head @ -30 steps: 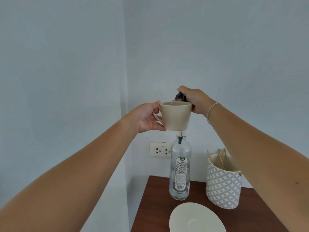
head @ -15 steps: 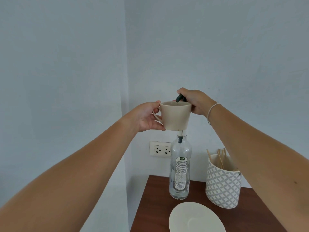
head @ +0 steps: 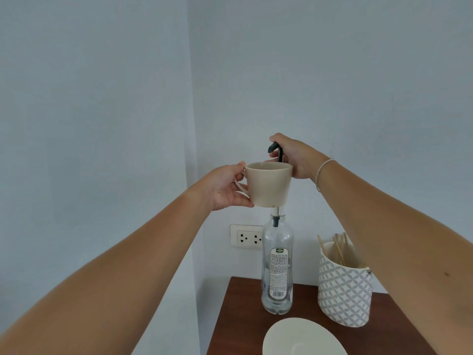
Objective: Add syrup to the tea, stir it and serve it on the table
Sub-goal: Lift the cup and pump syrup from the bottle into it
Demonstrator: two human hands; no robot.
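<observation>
My left hand (head: 225,187) holds a beige tea cup (head: 268,184) by its handle, raised in the air above the clear syrup bottle (head: 277,265). The bottle stands upright at the back of the dark wooden table (head: 238,316). Its black pump head (head: 276,149) rises behind the cup's rim, with the spout curving over the cup. My right hand (head: 294,156) rests on top of the pump, fingers wrapped around it. The cup hides the bottle's neck and I cannot see inside the cup.
A white saucer (head: 302,338) lies on the table's near side. A patterned white-and-grey holder (head: 344,295) with several wooden stir sticks (head: 339,248) stands right of the bottle. A wall socket (head: 247,237) sits behind, in the corner of two pale walls.
The pump head has risen higher above the cup's rim, and my right hand has lifted with it. The cup stays at about the same place.
</observation>
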